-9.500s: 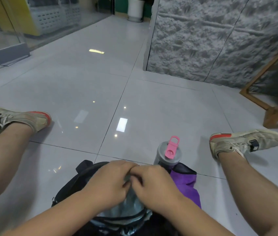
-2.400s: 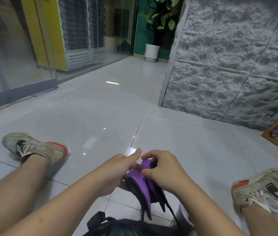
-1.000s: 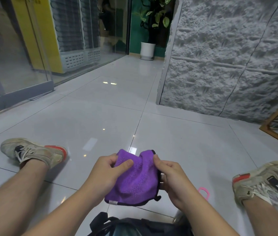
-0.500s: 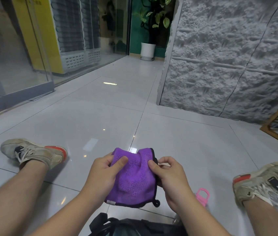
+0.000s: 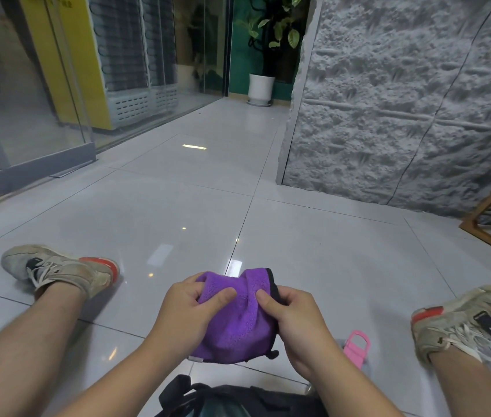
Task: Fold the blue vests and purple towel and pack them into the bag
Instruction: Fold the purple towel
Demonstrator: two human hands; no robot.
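Head view: you hold the purple towel (image 5: 235, 319) up between your two hands, above the black bag (image 5: 238, 400) that sits at the 6 o'clock edge of the frame. Your left hand (image 5: 185, 314) grips the towel's 9 o'clock side, thumb laid across the front face and the other fingers curled behind the cloth. Your right hand (image 5: 293, 319) pinches the 3 o'clock side, thumb pressed into a fold near the middle and fingers wrapped around the black-trimmed edge. The towel is bunched between the two thumbs, with a raised ridge running from 12 to 6 o'clock; its long axis runs the same way, top edge at 12 o'clock and loose lower hem hanging toward the bag. A small pale tag shows at the hem's 7 o'clock corner, too small to read. No writing is legible on the towel or bag. A pink loop (image 5: 357, 347) pokes out just at 4 o'clock of your right wrist. Your shoes rest on the tiled floor (image 5: 178, 212) at 9 and 3 o'clock
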